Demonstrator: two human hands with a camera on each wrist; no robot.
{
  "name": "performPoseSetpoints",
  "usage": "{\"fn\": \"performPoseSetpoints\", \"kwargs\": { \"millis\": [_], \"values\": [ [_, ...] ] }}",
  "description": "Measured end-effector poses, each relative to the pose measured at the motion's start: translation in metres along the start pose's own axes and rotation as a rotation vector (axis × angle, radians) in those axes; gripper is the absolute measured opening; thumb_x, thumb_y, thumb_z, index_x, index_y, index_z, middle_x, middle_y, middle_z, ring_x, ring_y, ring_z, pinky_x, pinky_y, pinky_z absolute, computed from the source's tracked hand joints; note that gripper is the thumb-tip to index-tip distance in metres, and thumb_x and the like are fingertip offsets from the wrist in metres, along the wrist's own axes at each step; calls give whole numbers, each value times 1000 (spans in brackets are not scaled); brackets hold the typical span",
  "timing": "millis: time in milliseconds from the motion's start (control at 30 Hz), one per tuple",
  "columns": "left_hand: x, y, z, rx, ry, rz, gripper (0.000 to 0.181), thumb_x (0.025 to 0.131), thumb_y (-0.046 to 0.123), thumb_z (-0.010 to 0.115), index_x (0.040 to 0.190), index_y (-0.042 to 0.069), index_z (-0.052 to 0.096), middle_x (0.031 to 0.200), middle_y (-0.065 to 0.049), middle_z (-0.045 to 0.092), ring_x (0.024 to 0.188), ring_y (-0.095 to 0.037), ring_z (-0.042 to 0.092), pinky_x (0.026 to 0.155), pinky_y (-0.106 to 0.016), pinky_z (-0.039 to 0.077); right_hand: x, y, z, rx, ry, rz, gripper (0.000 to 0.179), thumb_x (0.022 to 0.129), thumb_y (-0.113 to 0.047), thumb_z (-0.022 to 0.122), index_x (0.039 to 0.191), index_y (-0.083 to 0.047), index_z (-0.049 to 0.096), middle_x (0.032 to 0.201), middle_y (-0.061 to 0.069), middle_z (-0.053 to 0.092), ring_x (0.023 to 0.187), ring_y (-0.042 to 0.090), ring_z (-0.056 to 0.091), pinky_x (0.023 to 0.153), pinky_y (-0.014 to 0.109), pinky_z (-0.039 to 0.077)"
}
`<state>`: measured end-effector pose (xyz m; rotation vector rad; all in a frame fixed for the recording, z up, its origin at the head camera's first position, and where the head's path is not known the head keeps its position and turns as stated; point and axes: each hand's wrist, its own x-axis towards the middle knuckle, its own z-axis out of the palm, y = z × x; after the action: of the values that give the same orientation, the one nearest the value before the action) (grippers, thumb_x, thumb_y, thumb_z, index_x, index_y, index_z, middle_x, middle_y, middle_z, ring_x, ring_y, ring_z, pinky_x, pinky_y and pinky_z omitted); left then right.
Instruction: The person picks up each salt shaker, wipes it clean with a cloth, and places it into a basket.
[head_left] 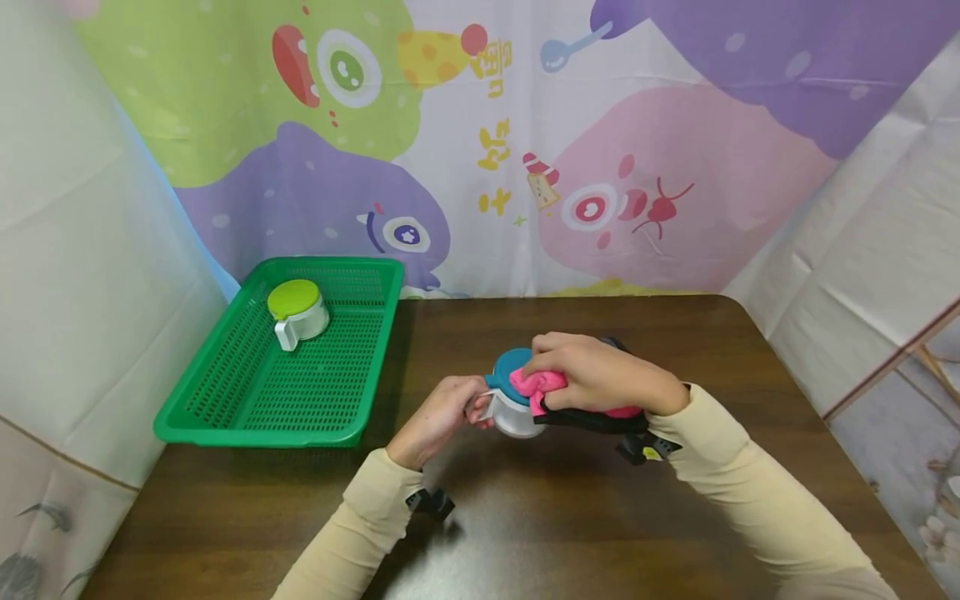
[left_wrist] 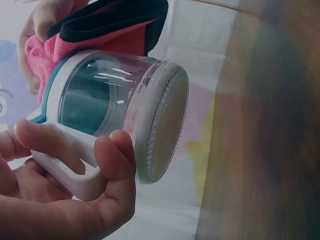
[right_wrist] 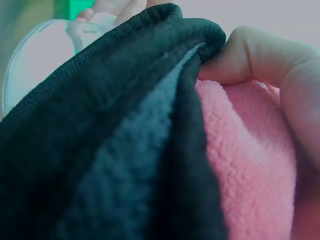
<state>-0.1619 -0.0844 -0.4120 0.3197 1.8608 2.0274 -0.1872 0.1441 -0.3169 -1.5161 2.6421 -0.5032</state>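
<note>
My left hand (head_left: pixel 450 407) grips the white handle (left_wrist: pixel 75 172) of a clear seasoning jar (left_wrist: pixel 95 97) with a blue lid (head_left: pixel 508 367). The jar is tilted in the left wrist view, its base facing right and its lid toward the cloth. With curled fingers my right hand (head_left: pixel 600 373) holds a bunched pink and black cloth (head_left: pixel 542 383) against the lid and upper side of the jar. Folds of the cloth (right_wrist: pixel 250 130) fill most of the right wrist view, with the thumb pressed on its pink side.
A green plastic basket (head_left: pixel 382 350) stands at the left of the brown wooden table (head_left: pixel 480 533). Inside it is a similar jar with a lime-green lid (head_left: pixel 294 297) and a white handle. A cartoon-printed curtain (head_left: pixel 465 167) hangs behind the table.
</note>
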Motion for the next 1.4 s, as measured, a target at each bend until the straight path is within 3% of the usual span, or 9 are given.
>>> {"fn": "performPoseSetpoints", "kwargs": {
  "millis": [500,1033,1400],
  "values": [
    [1,0,3,76,-23,17,26,91,7,37,65,6,41,58,2,40,61,-17,48,66,-28,48,14,-6,1,-29,-9,-1,25,79,-22,72,102,-15,71,84,-5,51,76,7,45,62,19,41],
    [-1,-1,6,132,-48,-1,25,89,7,38,65,2,41,58,1,43,60,-16,48,65,-27,48,18,5,4,43,-42,126,36,77,-19,73,112,-12,71,89,-3,56,80,9,50,65,22,47],
    [-3,-3,3,138,-38,-5,26,90,7,38,65,1,41,58,1,43,59,-17,49,63,-27,47,17,19,9,45,-20,150,37,78,-16,71,114,-9,70,88,-2,55,77,9,49,63,22,45]
  ]
}}
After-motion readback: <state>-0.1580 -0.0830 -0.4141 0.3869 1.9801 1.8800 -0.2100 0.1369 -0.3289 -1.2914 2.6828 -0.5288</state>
